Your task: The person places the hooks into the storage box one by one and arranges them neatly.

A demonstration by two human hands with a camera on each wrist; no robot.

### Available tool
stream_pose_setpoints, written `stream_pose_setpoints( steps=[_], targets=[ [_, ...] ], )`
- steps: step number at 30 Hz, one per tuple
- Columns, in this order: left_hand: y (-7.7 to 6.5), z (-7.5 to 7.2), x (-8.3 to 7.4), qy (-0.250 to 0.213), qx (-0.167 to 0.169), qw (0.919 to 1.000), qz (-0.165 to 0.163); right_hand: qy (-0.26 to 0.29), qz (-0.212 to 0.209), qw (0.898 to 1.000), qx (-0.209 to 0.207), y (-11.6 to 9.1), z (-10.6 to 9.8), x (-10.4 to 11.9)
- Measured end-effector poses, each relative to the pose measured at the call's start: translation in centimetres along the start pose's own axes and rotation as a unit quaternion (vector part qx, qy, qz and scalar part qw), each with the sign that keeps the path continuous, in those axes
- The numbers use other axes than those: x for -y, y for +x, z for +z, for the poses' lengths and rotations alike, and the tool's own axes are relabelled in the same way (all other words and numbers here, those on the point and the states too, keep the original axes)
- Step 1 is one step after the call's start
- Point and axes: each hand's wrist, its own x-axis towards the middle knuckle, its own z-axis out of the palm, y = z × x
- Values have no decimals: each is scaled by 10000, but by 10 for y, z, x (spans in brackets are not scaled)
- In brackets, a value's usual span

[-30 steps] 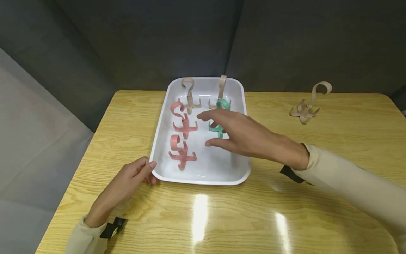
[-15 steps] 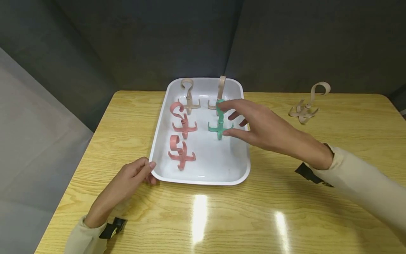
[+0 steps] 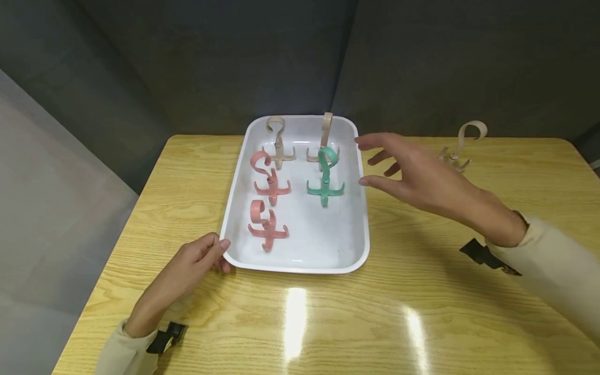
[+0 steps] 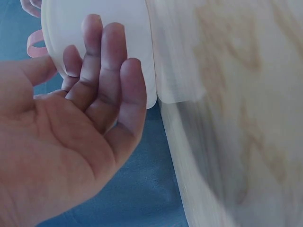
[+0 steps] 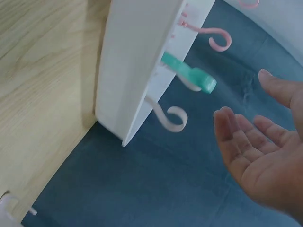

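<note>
My left hand [image 3: 185,268] holds the near left corner of a white tray [image 3: 304,270], thumb on the rim; in the left wrist view its other fingers lie under the tray. My right hand [image 3: 422,179] hovers beside the tray's right rim, fingers spread and holding nothing. Inside the tray stand claw-shaped hanging hooks with curled tops: a green hook [image 3: 325,190] at right, two pink hooks [image 3: 272,187] at left, and two beige hooks [image 3: 279,154] at the back. Another beige hook [image 3: 472,127] stands on the table, partly hidden behind my right hand.
The yellow wood-grain table [image 3: 356,323] lies under everything. A dark curtain [image 3: 234,62] rises right behind its back edge, with grey cloth [image 3: 42,234] at the left side.
My right hand has drawn away to the right, from above the green hook to outside the tray, uncovering that hook. My left hand stays on the tray corner.
</note>
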Motion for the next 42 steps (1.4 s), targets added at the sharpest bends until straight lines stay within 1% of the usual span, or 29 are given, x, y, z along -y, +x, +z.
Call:
stream_pose_setpoints(
  steps=[3,7,14,20,24,31,37,39,42],
  targets=[
    [0,0,0,19,5,10000,6,-63,47,9999,-74,-2,-4,-6],
    [1,0,0,8,12,10000,54,-143,227,9996,-78,-5,-9,-16],
    [1,0,0,53,9,10000,69,-516,345,9978,-214,-11,-17,-27],
    [2,0,2,32,4,10000,78,-494,524,9970,-271,-20,-23,-38],
    [1,0,1,60,-22,10000,66,-492,637,9962,-329,-26,-28,-50],
    [2,-1,1,134,-29,9999,34,-677,729,9939,-484,-38,-33,-69],
    [1,0,2,92,-5,10000,14,-484,1073,9926,-287,-46,-38,-83],
    [1,0,2,79,-3,10000,19,-542,1139,9917,-248,-50,-40,-87],
    [1,0,2,55,-3,10000,24,-735,1131,9906,-245,-55,-43,-92]
  ],
)
